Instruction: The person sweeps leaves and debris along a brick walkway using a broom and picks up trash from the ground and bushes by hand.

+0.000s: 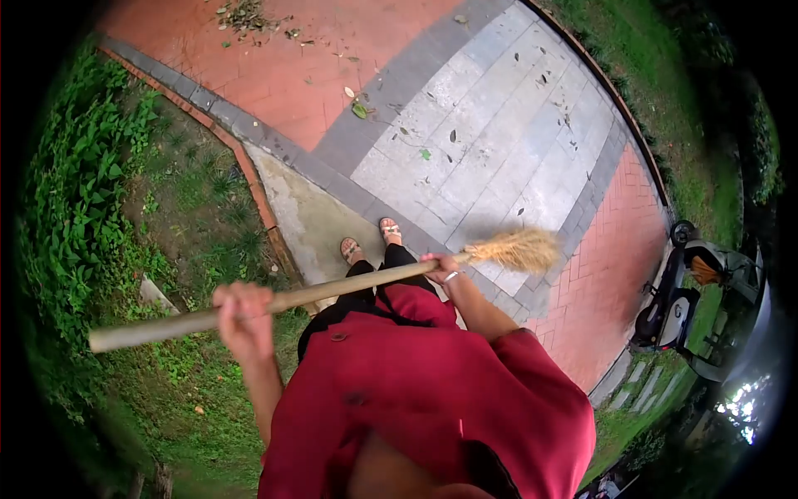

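Observation:
A broom (357, 285) with a long pale wooden handle lies across the front of my body. Its straw head (519, 250) points right, over the grey paving, and the handle's thick end is at the far left. My left hand (243, 312) is wrapped round the handle near that thick end. Close to the straw, my right hand (440, 269) grips the handle, with a band on its wrist. Both my sandalled feet stand on a concrete strip below the broom.
Scattered leaves (359, 110) dot the grey and red paving, with a leaf pile (246, 15) at the top. A brick edging (245, 170) borders the plants and grass on the left. A parked scooter (669, 316) stands at the right.

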Tool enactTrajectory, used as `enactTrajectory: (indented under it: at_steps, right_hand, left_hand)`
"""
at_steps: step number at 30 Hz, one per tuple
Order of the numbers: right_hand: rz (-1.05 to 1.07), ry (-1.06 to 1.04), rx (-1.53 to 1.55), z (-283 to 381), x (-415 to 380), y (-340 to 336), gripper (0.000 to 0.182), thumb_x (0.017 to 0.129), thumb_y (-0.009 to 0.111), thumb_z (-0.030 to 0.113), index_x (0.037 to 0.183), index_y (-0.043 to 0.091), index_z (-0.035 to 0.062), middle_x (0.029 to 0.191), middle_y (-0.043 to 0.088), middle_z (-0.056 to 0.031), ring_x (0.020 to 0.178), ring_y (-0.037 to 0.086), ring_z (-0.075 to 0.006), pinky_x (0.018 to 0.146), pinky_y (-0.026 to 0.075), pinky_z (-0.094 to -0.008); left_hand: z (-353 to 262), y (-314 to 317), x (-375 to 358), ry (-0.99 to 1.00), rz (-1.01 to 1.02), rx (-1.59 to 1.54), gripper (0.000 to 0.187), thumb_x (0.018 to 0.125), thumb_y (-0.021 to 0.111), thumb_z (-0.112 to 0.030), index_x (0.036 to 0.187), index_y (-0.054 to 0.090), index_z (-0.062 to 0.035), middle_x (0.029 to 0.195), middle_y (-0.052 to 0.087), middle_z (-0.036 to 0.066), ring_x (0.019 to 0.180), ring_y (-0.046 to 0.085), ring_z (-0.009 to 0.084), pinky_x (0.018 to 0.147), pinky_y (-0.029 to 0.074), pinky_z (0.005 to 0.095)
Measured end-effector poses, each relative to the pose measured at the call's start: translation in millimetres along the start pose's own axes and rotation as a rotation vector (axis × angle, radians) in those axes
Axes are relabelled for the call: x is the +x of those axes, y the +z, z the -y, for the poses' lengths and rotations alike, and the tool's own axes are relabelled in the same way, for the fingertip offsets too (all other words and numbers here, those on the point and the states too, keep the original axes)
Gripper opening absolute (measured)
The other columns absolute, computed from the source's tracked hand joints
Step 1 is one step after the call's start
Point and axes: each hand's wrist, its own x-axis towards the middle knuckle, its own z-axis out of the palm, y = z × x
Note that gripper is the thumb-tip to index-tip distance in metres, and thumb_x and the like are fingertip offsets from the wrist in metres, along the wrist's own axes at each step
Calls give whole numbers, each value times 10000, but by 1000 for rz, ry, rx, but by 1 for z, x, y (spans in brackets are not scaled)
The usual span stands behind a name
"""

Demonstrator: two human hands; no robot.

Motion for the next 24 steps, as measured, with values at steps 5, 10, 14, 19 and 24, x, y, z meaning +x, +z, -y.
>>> enactTrajectory:
  at_steps: [5, 10, 14, 19, 24]
  right_hand:
    - [331, 262, -175, -161, -21, 190, 88, 756, 472, 16, 688, 416, 8, 635, 453, -124, 652, 490, -270, 740, 450, -433]
    - [712, 356, -466, -194, -2, 389, 83, 770, 489, 34, 706, 436, 32, 603, 465, -101, 592, 515, -263, 628, 496, -431]
    - [810, 205, -453, -131, 15, 480, 77, 842, 443, 81, 794, 414, 30, 646, 482, -93, 600, 524, -236, 596, 508, -401]
    - [953, 191, -452, -162, -49, 433, 96, 843, 492, 72, 833, 416, 14, 726, 497, -95, 689, 541, -217, 731, 507, -394]
    - [759, 117, -418, -129, -82, 310, 242, 837, 533, 239, 880, 522, 0, 979, 571, -158, 987, 530, -254, 904, 398, -409]
  left_hand:
    - [-171, -20, -83, 490, -301, 55, 173, 807, 493, -65, 655, 417, -100, 527, 316, -9, 486, 281, 102, 519, 313, 241]
    - [-142, 55, -87, 757, -30, 285, 281, 776, 536, -85, 637, 298, -140, 555, 279, -6, 540, 286, 119, 682, 292, 308]
    - [-93, 38, -28, 792, -62, 229, 283, 782, 565, -120, 644, 318, -138, 596, 306, -9, 564, 326, 133, 792, 300, 344]
    - [-168, -19, -67, 833, -50, 41, 265, 847, 481, -127, 641, 314, -145, 575, 287, -11, 545, 315, 128, 716, 340, 314]
    - [-267, -104, -56, 712, -129, -29, 306, 878, 443, -113, 610, 296, -118, 523, 259, -25, 456, 251, 82, 518, 281, 248]
